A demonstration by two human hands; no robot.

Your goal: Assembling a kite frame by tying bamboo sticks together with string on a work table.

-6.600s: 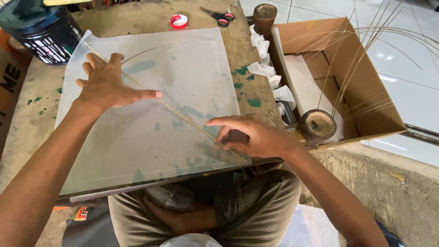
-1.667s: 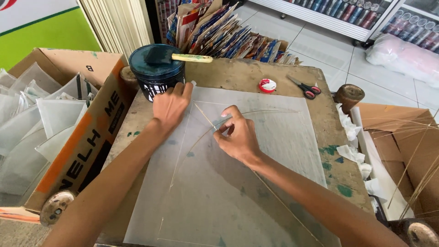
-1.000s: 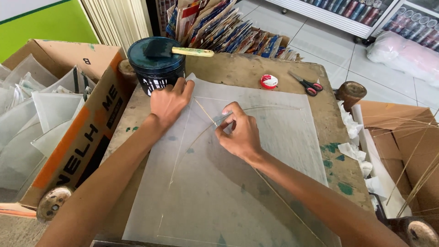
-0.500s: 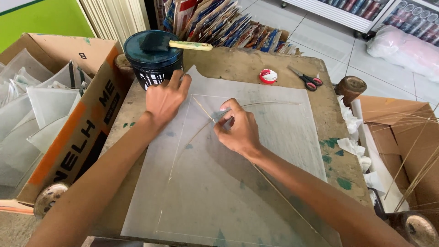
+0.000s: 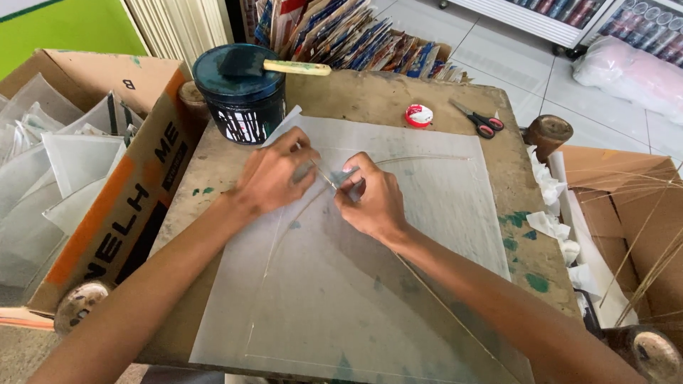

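A translucent white paper sheet [image 5: 398, 284] lies flat on the worn wooden table [image 5: 213, 163]. Two thin sticks lie on it: a straight one [image 5: 434, 299] running diagonally toward the lower right and a bowed one [image 5: 284, 227] curving across it. My left hand [image 5: 274, 174] and my right hand [image 5: 370, 199] meet near the sheet's upper middle, where the sticks cross. Both pinch a small grey piece, perhaps tape or paper [image 5: 341, 176], against the straight stick. My forearms cover the sheet's lower left and lower right.
A dark paint can [image 5: 238, 99] with a foam brush [image 5: 274, 65] on top stands at the table's back left. A red tape roll [image 5: 418, 115] and scissors [image 5: 478, 121] lie at the back. Cardboard boxes flank the table, the left one [image 5: 92, 206] holding paper sheets, the right one [image 5: 633, 213] thin sticks.
My left hand slid from flat near the paint can down to the stick crossing and now pinches beside my right hand. The camera has come closer.
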